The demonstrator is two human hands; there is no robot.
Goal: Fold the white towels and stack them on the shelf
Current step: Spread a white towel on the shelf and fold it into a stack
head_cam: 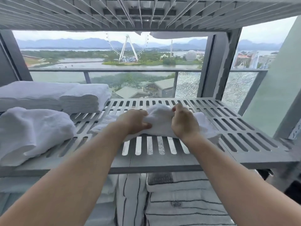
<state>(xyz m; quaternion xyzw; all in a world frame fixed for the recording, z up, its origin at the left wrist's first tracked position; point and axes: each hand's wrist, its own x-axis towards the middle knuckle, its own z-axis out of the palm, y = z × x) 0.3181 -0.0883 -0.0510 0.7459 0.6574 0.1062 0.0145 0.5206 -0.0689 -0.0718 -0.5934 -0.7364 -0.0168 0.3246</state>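
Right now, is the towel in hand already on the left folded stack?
No: left hand and right hand grip the towel on the shelf, apart from the folded stack.

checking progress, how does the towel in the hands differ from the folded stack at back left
The crumpled white cloth towel is bunched, gripped by left hand and right hand; the stack of folded white towels lies flat, untouched. Both sit on the grey slatted shelf.

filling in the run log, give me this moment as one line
step: folding | left hand: grips white towel | right hand: grips same towel | place: slatted shelf | folded stacks: back left
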